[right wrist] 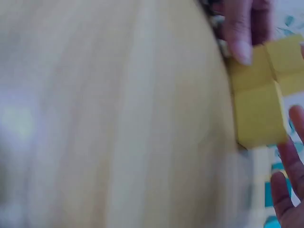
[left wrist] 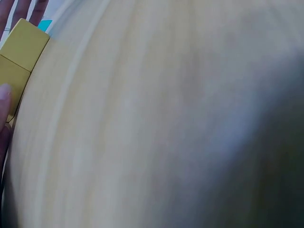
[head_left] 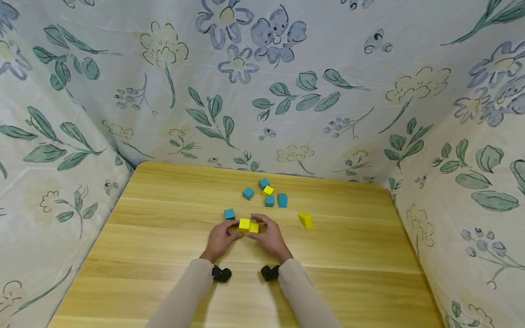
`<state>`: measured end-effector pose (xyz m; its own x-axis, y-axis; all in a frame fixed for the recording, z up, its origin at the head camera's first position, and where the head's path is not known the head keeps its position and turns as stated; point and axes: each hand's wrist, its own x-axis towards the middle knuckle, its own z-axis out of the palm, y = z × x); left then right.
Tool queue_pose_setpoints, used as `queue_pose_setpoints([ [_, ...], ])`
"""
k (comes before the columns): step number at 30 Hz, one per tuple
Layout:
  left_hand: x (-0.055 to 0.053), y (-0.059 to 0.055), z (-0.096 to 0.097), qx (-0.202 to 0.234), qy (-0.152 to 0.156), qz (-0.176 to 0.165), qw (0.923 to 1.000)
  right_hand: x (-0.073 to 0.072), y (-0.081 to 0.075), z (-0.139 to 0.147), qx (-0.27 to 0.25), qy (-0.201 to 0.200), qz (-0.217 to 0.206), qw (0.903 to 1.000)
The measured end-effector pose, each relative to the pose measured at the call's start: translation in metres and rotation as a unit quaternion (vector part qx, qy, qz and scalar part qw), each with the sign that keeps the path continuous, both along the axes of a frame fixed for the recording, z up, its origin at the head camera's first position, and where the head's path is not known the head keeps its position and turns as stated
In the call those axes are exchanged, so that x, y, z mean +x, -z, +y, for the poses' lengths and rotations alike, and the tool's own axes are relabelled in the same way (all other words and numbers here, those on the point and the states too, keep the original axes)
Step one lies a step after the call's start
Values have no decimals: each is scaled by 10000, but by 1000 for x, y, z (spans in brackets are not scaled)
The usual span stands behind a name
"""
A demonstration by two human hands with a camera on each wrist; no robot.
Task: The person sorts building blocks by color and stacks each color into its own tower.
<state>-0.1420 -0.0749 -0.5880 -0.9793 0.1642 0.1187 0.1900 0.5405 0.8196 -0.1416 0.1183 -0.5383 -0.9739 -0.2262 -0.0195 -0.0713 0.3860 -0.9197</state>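
Note:
In front of me, three yellow blocks stand together on the table, one of them on top at the left. My left hand [head_left: 220,239] pinches the left side of this group; its thumb [right wrist: 240,42] lies against the lower left block [right wrist: 251,78]. The upper yellow block [head_left: 244,223] stands higher than the yellow block beside it [head_left: 254,228] on the right. My right hand [head_left: 270,238] curves round the right side with fingers spread, and a gap shows between its palm and that block. Its fingertips are right at the block's edge in the right wrist view.
A blue block [head_left: 229,214] sits just behind my left hand. Farther back are several blue blocks [head_left: 248,193] around a yellow block [head_left: 268,190]. A yellow wedge-like block [head_left: 305,220] lies to the right. Floral cloth [head_left: 287,132] hangs behind the wooden table [head_left: 164,218].

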Motion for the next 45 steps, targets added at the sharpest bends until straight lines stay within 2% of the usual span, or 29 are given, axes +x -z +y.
queue_pose_setpoints([
  [4,0,-3,0,-36,-18,-17,10000,0,-24,16,-460,-116,-79,9988],
  [6,0,-4,0,-33,-29,-33,10000,-4,-31,26,-730,-36,-217,9971],
  [9,0,-5,0,-20,-51,-85,9999,-17,-25,38,-627,375,-185,9972],
  [13,1,-5,0,19,-19,-54,10000,-38,-13,47,-319,1104,143,9933],
  [16,1,-4,0,25,-2,-43,10000,-54,-10,46,-267,1406,248,9894],
  [22,1,0,-1,8,-23,-7,10000,-82,-12,38,-15,1482,220,9887],
  [26,-1,0,0,20,7,13,10000,-94,-10,36,189,1565,182,9873],
  [35,0,-1,-1,53,-11,-91,9999,-108,-1,29,544,1703,-178,9837],
  [45,0,-1,-2,90,25,-126,9999,-122,6,26,1167,1837,-302,9756],
])
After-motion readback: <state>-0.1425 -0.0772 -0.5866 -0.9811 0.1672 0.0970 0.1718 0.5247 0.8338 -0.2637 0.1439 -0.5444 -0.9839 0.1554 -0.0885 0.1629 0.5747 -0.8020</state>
